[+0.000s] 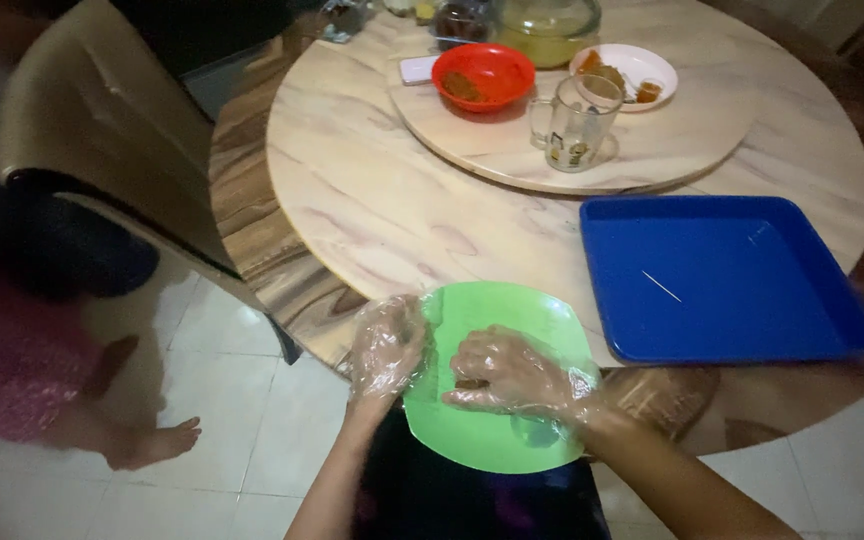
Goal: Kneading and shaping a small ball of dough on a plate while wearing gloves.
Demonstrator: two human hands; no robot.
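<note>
Round and marble-patterned, the counter (372, 190) carries my green plate (512, 420) at its near edge, overhanging toward me. My left hand (387, 345), in a clear plastic glove, curls its grip around the plate's left rim. My gloved right hand (507, 375) lies on the plate, fingers loosely bent over a small brown bit; whether it pinches it I cannot tell. Just right sits a blue tray (722, 275); farther off, a red bowl (482, 75) and glass mug (577, 120).

We are seeing the right hand (508, 374) covering part of the green plate (497, 440), and whatever small brown thing sits under its fingers is too hidden to identify. The jar (549, 28) and dark items beside it are being cut off by the top edge. The blue tray (722, 275) is blurring at its right corner.
</note>
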